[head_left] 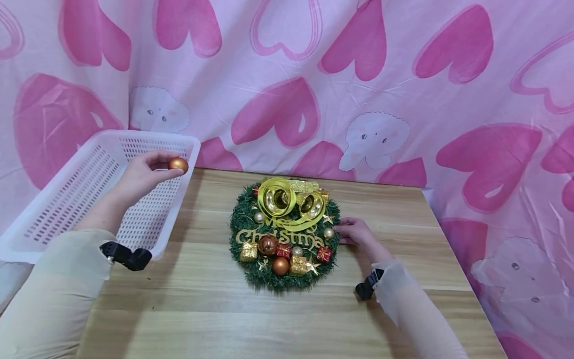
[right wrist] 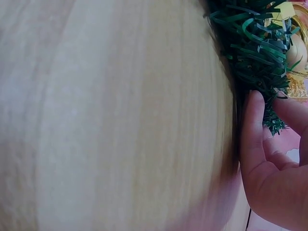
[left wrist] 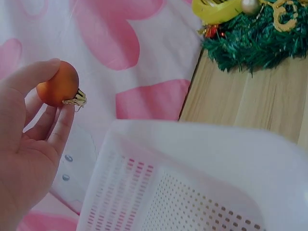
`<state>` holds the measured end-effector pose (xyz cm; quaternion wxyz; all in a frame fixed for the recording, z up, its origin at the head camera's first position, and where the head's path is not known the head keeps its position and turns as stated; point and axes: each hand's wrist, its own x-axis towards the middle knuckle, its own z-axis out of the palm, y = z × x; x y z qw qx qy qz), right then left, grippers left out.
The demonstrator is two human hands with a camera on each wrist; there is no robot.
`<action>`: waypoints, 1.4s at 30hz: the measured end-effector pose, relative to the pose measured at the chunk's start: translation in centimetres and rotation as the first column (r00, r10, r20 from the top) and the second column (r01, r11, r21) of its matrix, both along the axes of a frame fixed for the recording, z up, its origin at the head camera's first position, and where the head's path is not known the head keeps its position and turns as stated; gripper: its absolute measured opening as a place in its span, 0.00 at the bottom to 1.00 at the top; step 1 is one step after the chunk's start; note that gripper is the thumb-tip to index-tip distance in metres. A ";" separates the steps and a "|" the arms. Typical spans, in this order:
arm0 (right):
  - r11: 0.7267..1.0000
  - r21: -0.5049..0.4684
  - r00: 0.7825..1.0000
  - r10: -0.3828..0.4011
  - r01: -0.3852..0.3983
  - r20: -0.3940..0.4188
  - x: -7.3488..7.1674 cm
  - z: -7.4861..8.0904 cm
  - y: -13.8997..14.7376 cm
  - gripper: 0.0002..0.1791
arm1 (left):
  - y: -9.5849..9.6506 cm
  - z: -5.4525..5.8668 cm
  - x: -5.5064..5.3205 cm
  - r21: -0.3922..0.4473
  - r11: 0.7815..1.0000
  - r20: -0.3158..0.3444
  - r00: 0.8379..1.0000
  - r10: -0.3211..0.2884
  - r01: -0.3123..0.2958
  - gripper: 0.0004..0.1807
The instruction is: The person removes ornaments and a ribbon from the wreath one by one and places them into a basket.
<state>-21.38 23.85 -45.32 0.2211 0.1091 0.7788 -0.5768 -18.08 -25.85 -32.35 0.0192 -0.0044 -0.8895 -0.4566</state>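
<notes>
Above the white plastic basket (head_left: 174,212), my left hand (head_left: 136,177) pinches a copper-orange Christmas bauble (head_left: 178,165) between thumb and fingers. Its gold cap and a loop of thread show on the bauble (left wrist: 60,85) in the left wrist view. A green Christmas wreath (head_left: 240,212) lies on the table, carrying gold bells with yellow ribbon, "Christmas" lettering, small gift boxes, stars and several baubles. At its right edge my right hand (head_left: 356,233) grips the greenery. The right wrist view shows thumb and fingers around the wreath's tinsel (right wrist: 260,53); some fingertips are hidden there.
The basket, with slotted walls, stands at the table's left edge. A wood-grain table (head_left: 202,309) spreads beneath the wreath. Behind and to the right hangs a pink curtain (head_left: 287,65) printed with hearts and white animal figures. A black camera is strapped to each wrist.
</notes>
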 end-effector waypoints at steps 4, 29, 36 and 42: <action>1.000 -0.015 1.000 -0.001 0.001 0.003 0.0 -0.1 0.1 0.30 | -0.7 -0.3 0.1 -0.018 1.000 0.015 1.000 0.023 -0.023 0.31; 1.000 -0.013 1.000 0.010 -0.010 0.003 0.0 0.2 0.1 0.33 | -4.3 -2.4 0.0 -0.088 0.996 0.143 0.990 0.011 0.002 0.36; 1.000 -0.027 1.000 -0.001 0.002 0.009 0.0 0.2 0.1 0.31 | -4.8 -2.7 0.1 -0.128 0.992 0.159 0.987 0.000 0.021 0.35; 1.000 -0.019 1.000 0.004 -0.004 0.006 0.0 0.4 0.0 0.32 | -5.0 -3.0 0.2 -0.153 0.987 0.188 0.982 -0.022 0.051 0.35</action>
